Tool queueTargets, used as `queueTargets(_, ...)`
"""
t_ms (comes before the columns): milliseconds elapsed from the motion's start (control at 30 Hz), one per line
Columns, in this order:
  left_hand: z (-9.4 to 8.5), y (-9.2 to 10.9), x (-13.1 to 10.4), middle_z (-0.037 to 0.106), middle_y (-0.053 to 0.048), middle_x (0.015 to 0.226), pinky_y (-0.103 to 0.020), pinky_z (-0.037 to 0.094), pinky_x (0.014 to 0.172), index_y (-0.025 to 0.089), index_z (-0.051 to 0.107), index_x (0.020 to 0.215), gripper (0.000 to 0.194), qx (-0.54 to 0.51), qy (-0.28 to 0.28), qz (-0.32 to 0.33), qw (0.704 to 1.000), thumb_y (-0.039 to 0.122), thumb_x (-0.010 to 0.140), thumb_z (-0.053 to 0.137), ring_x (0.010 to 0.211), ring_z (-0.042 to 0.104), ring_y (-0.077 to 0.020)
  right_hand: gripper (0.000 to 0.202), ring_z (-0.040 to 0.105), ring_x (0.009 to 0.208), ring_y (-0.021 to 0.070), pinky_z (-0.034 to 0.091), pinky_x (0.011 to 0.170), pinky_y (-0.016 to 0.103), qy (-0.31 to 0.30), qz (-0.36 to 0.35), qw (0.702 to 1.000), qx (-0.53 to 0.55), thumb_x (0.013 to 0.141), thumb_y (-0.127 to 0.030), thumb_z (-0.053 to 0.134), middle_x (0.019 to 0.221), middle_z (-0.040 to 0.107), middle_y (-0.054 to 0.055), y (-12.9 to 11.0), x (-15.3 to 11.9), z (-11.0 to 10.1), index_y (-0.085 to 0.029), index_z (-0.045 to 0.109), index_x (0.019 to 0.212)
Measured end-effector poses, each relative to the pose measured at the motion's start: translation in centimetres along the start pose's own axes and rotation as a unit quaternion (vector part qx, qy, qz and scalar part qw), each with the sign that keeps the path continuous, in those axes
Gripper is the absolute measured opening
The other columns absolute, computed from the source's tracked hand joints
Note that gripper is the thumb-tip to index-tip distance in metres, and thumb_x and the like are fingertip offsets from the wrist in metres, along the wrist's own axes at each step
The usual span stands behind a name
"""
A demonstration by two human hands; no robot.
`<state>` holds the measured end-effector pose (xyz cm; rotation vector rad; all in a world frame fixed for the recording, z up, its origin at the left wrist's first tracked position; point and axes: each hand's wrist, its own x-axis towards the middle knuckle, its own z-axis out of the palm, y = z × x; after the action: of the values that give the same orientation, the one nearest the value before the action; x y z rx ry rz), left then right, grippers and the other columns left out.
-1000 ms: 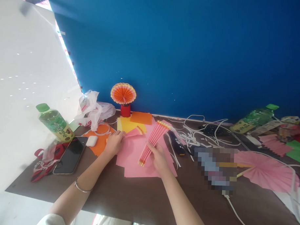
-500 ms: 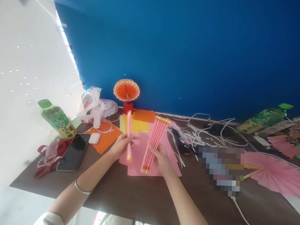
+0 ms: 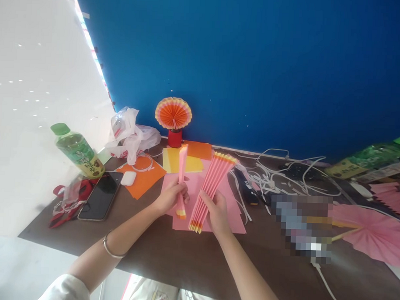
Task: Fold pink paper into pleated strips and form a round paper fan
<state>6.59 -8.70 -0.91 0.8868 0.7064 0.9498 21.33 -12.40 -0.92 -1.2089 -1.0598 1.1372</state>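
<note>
Left hand [image 3: 170, 198]: forearm slanting in from lower left, fingers pinched on a folded pink strip [image 3: 182, 167], near upright
Right hand [image 3: 219, 213]: thumb across the front, gripping a wider pleated pink paper [image 3: 212, 179], leaning right
Spacing: hands kinda apart, both pieces over pink sheets [image 3: 232, 217]

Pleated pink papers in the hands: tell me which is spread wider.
The pleated paper in the right hand: several folds show side by side, while the left hand holds a narrow folded strip.
</note>
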Motion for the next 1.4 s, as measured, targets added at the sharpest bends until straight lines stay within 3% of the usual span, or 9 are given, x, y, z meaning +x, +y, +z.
queueTargets(133, -0.2, -0.7, 0.1, 0.043, 0.007, 0.065, -0.024, 0.038, 0.055, 0.019, 0.040, 0.101, 0.036, 0.095, -0.024, 0.022, 0.995, 0.042, 0.078, 0.056, 0.049, 0.051, -0.0077, 0.024, 0.055, 0.064, 0.0160, 0.045, 0.062, 0.030, 0.048, -0.043, 0.997, -0.042, 0.073, -0.043, 0.063, 0.067, 0.057, -0.001, -0.7, -0.4, 0.2, -0.020, 0.056, 0.073)
queueTargets(267, -0.3, -1.1, 0.1, 0.041, 0.007, 0.067, -0.024, 0.036, 0.055, 0.019, 0.041, 0.096, 0.032, 0.109, -0.035, 0.047, 0.992, 0.044, 0.081, 0.053, 0.051, 0.042, -0.0054, 0.021, 0.058, 0.070, 0.0179, 0.047, 0.067, 0.032, 0.068, -0.073, 0.992, -0.080, 0.074, -0.040, 0.062, 0.074, 0.061, 0.002, -1.3, -0.6, 0.4, -0.020, 0.058, 0.078)
queueTargets(433, -0.5, -1.4, 0.4, 0.037, 0.006, 0.066, -0.022, 0.032, 0.054, 0.019, 0.042, 0.098, 0.031, 0.119, -0.038, 0.080, 0.989, 0.045, 0.083, 0.049, 0.054, 0.034, -0.0063, 0.022, 0.058, 0.071, 0.0183, 0.049, 0.067, 0.032, 0.071, -0.075, 0.990, -0.095, 0.074, -0.041, 0.062, 0.075, 0.062, 0.003, -1.0, -0.7, 0.6, -0.020, 0.058, 0.081)
queueTargets(767, 0.0, -1.1, 0.1, 0.036, 0.004, 0.066, -0.024, 0.032, 0.055, 0.019, 0.043, 0.090, 0.033, 0.121, -0.035, 0.052, 0.991, 0.047, 0.078, 0.054, 0.056, 0.035, -0.0081, 0.024, 0.061, 0.077, 0.0202, 0.050, 0.069, 0.034, 0.064, -0.075, 0.990, -0.104, 0.073, -0.042, 0.063, 0.079, 0.064, 0.004, -0.9, -0.8, 1.0, -0.021, 0.058, 0.083)
queueTargets(1200, 0.5, -0.3, -0.3, 0.037, 0.004, 0.065, -0.024, 0.031, 0.055, 0.018, 0.041, 0.085, 0.033, 0.130, -0.051, 0.063, 0.988, 0.048, 0.078, 0.054, 0.054, 0.033, -0.0070, 0.024, 0.061, 0.081, 0.0212, 0.050, 0.073, 0.036, 0.059, -0.092, 0.987, -0.116, 0.073, -0.040, 0.062, 0.085, 0.066, 0.005, -0.9, -0.7, 1.0, -0.021, 0.059, 0.087)
queueTargets(1400, 0.5, -0.6, -0.3, 0.038, 0.004, 0.067, -0.024, 0.031, 0.056, 0.018, 0.043, 0.092, 0.031, 0.123, -0.046, 0.060, 0.990, 0.045, 0.079, 0.054, 0.055, 0.035, -0.0079, 0.025, 0.062, 0.082, 0.0212, 0.049, 0.073, 0.034, 0.052, -0.091, 0.988, -0.115, 0.073, -0.040, 0.063, 0.087, 0.066, 0.005, -0.7, -0.7, 1.2, -0.021, 0.059, 0.089)
